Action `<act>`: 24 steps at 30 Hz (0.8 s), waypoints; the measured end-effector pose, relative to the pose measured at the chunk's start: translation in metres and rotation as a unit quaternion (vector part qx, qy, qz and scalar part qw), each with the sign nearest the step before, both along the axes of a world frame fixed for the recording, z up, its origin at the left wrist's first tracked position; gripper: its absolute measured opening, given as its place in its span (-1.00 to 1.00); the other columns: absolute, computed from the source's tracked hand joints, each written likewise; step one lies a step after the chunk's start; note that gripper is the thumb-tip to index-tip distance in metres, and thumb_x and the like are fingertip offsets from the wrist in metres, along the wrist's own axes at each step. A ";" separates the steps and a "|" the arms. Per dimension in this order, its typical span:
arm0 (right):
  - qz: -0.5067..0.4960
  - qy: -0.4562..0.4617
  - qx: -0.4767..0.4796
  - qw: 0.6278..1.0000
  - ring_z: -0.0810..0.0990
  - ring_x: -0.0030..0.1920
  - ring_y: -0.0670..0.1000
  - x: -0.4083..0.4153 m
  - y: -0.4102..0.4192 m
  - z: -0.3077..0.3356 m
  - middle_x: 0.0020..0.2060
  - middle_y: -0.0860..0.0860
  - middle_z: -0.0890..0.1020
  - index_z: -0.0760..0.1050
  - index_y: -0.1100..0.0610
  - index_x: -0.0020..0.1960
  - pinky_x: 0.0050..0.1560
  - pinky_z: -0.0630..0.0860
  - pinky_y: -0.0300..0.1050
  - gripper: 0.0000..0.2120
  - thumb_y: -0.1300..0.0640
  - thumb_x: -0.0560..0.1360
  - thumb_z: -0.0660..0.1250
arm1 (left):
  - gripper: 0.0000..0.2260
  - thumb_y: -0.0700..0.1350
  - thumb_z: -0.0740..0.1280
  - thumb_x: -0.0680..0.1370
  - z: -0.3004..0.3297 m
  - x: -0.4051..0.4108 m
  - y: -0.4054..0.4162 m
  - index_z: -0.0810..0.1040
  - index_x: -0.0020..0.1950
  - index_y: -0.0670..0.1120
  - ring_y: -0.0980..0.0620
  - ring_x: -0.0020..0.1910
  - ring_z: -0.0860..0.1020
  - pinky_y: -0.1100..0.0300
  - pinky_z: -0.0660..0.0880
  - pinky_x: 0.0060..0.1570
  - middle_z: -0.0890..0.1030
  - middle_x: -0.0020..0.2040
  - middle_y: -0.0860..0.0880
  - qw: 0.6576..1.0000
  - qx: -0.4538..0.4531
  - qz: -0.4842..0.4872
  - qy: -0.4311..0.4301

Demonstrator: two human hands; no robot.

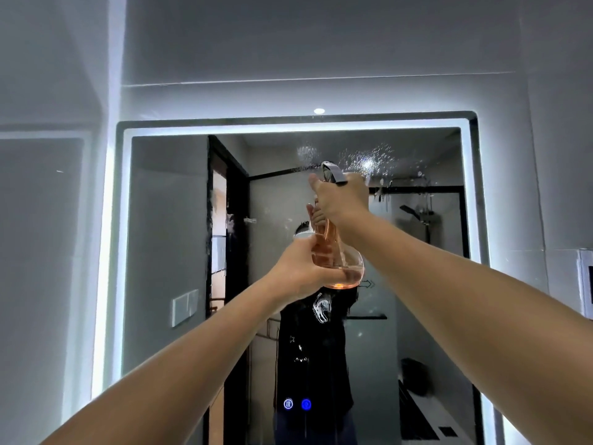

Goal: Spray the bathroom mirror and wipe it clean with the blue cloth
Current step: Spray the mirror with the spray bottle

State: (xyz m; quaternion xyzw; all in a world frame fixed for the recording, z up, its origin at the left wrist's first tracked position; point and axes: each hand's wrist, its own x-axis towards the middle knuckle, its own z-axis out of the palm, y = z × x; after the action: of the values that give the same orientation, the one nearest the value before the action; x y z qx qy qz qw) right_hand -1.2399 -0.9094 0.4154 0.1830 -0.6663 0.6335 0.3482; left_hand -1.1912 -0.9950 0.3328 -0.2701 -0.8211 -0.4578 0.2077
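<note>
A backlit bathroom mirror (167,239) with a glowing white border fills the wall ahead. Both hands hold a clear spray bottle (348,274) with orange liquid up in front of its upper middle. My right hand (341,200) grips the bottle's neck and grey trigger head (333,171). My left hand (301,271) cups the round body from below and the side. Spray droplets (369,160) speckle the glass near the top, just above the nozzle. No blue cloth is in view.
Two blue-lit touch buttons (296,404) sit low on the mirror. The glass reflects a person in a black shirt, a dark door frame and a shower enclosure. Grey wall surrounds the mirror, and a white fixture (585,281) hangs at the right edge.
</note>
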 end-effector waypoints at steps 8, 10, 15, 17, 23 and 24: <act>0.011 0.005 0.059 0.998 0.62 -0.26 0.16 0.005 -0.022 0.003 -0.27 0.13 0.61 0.55 0.25 -0.17 -0.06 0.61 0.20 -0.77 0.07 0.48 0.38 | -0.69 -0.04 0.56 0.37 0.003 0.002 -0.023 0.52 0.03 0.06 0.38 -0.18 0.59 0.56 0.42 -0.25 0.65 -0.07 0.15 1.000 -0.006 0.012 -0.002; 0.010 0.014 0.070 0.997 0.55 -0.30 0.08 0.008 -0.031 0.005 -0.25 0.13 0.61 0.55 0.33 -0.08 -0.09 0.61 0.14 -0.71 0.06 0.49 0.36 | -0.59 0.01 0.57 0.36 0.006 0.002 -0.031 0.52 0.13 0.01 0.28 -0.04 0.60 0.45 0.43 -0.10 0.65 0.00 0.13 1.000 -0.007 0.024 -0.003; 0.017 0.022 0.073 0.997 0.48 -0.33 0.05 0.010 -0.053 0.007 -0.29 0.13 0.58 0.56 0.30 -0.13 -0.18 0.62 0.09 -0.74 0.08 0.49 0.33 | -0.60 0.01 0.57 0.35 0.008 0.005 -0.051 0.49 0.09 0.06 0.27 -0.02 0.60 0.43 0.42 -0.07 0.65 -0.01 0.14 0.999 -0.016 0.033 -0.004; 0.020 0.020 0.055 0.998 0.50 -0.33 0.04 0.011 -0.059 0.007 -0.27 0.14 0.60 0.56 0.28 -0.14 -0.15 0.62 0.09 -0.76 0.09 0.48 0.33 | -0.58 0.01 0.57 0.35 0.008 0.005 -0.059 0.49 0.12 0.05 0.25 -0.01 0.60 0.42 0.43 -0.05 0.65 0.00 0.13 0.999 -0.016 0.037 -0.002; 0.001 0.013 0.028 1.000 0.48 -0.32 0.06 0.010 -0.074 0.004 -0.30 0.08 0.53 0.44 0.17 -0.26 -0.23 0.50 -0.04 -0.74 0.03 0.50 0.36 | -0.45 0.02 0.59 0.32 0.006 0.001 -0.076 0.48 0.23 -0.05 0.18 0.02 0.61 0.38 0.44 -0.03 0.65 0.03 0.10 0.999 -0.024 0.047 -0.009; -0.003 0.015 0.028 0.999 0.46 -0.32 0.06 0.009 -0.077 0.004 -0.31 0.07 0.52 0.43 0.17 -0.27 -0.22 0.48 -0.04 -0.73 0.04 0.50 0.36 | -0.45 0.02 0.59 0.32 0.006 0.001 -0.078 0.48 0.22 -0.05 0.18 0.02 0.61 0.38 0.44 -0.04 0.65 0.04 0.09 0.998 -0.026 0.048 -0.008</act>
State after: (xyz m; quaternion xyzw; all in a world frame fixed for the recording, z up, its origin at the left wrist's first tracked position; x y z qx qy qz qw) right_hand -1.2305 -0.9861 0.4191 0.2002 -0.6787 0.6110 0.3548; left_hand -1.1899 -1.0730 0.3391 -0.2321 -0.8465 -0.4278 0.2159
